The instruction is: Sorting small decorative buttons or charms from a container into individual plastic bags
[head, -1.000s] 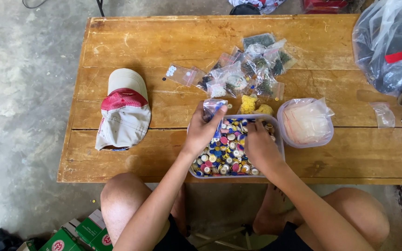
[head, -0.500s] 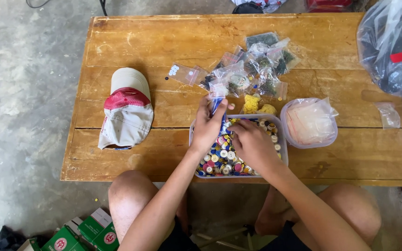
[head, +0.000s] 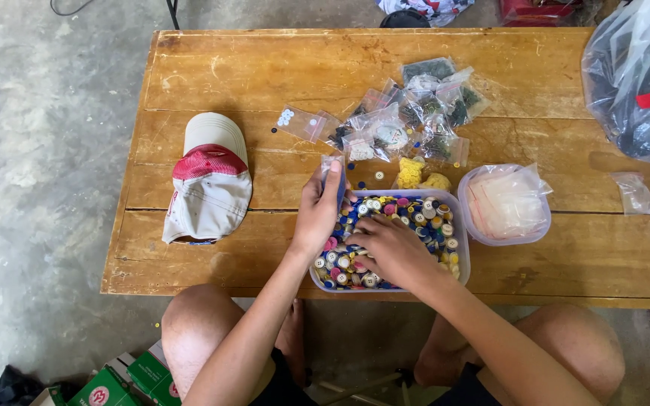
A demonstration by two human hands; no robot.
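Over the button tub (head: pixel 457 225), the left hand (head: pixel 317 214) is pinching a small bag (head: pixel 334 174) upright for filling while the right hand (head: pixel 389 248), fingers curled, is digging among buttons (head: pixel 423 214).

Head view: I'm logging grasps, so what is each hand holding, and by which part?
The left hand pinches a small clear bag by its lower part, above the button container. The right hand rests in the buttons; whether it grips one cannot be told.
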